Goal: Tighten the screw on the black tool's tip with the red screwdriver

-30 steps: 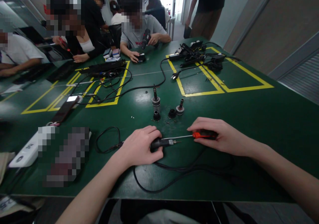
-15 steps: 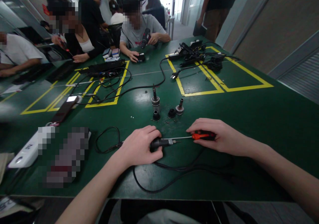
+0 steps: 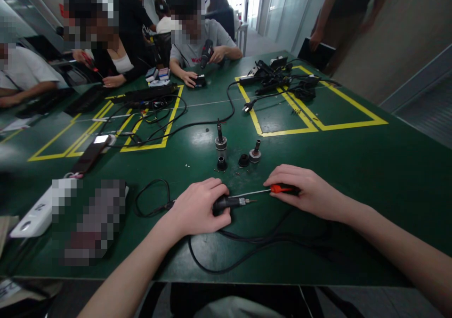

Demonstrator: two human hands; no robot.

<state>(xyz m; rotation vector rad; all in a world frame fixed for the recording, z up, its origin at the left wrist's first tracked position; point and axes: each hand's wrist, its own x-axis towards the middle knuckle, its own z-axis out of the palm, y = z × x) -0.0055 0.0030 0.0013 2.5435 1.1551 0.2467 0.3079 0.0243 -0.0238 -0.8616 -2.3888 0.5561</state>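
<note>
My left hand [image 3: 204, 206] is wrapped over a black corded handle [image 3: 233, 202] with a metal collar and a thin pin at its right end, held low over the table. A screwdriver [image 3: 278, 188] with a red-orange and black handle is pinched in my right hand [image 3: 300, 186]. Its long thin shaft points left and runs just above the handle; its tip is hidden by my left fingers. Beyond my hands stand a metal cylinder with a stem [image 3: 221, 142], a short black collar [image 3: 221, 163], a black cone-shaped piece [image 3: 243, 160] and a round metal piece with a stem [image 3: 254, 152].
A black cable [image 3: 226, 271] loops over the green table [image 3: 353, 167] near its front edge. A white power strip [image 3: 37, 216], a phone [image 3: 92, 157] and a blurred-out object [image 3: 95, 221] lie left. Tangled cords [image 3: 275, 75] lie at the back. Other people work opposite.
My right hand has shifted slightly up and left, tilting the screwdriver's handle end up a little. My left hand stays on the corded handle.
</note>
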